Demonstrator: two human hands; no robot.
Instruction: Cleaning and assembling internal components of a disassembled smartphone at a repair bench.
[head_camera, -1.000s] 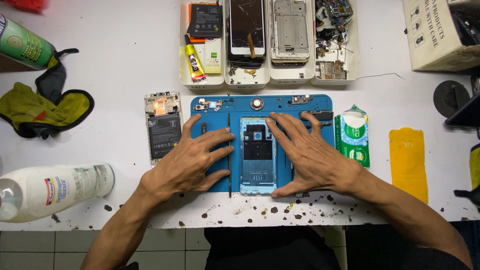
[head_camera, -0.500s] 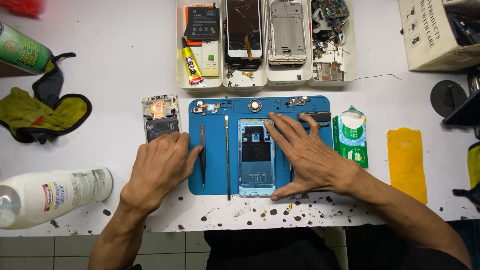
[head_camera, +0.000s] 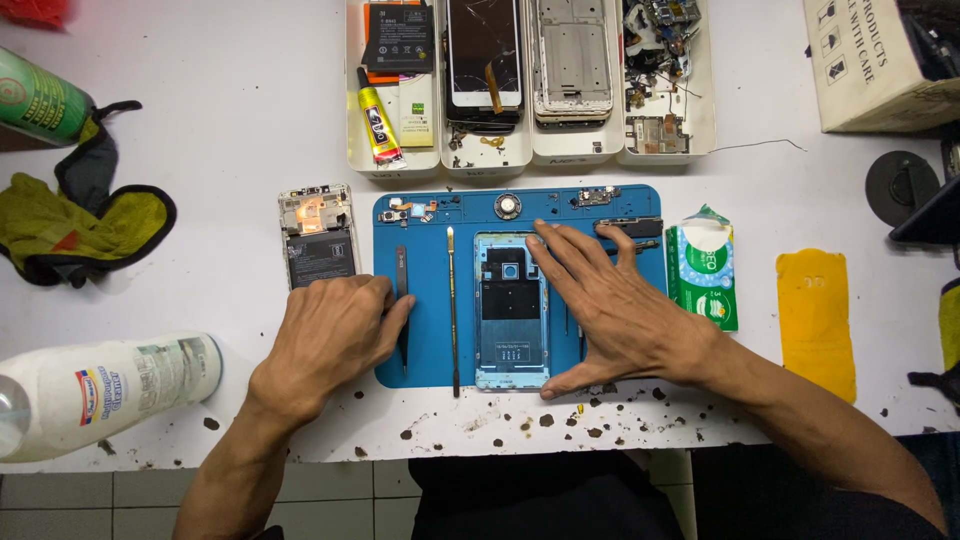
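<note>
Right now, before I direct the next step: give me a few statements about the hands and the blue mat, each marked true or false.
1. The right hand lies flat on the blue mat, beside the phone frame. True.
2. The left hand grips the thin metal pry tool. False: that tool lies free; the fingers are at the dark tweezers.
3. The glue tube lies on the mat. False: it is in a white tray.
4. A green tissue pack sits right of the mat. True.

The phone frame (head_camera: 511, 312), light blue with a dark inner plate, lies flat and upright in the middle of the blue work mat (head_camera: 425, 300). Black tweezers (head_camera: 402, 300) lie along the mat's left part, parallel to the frame, their lower half hidden under fingers.
</note>
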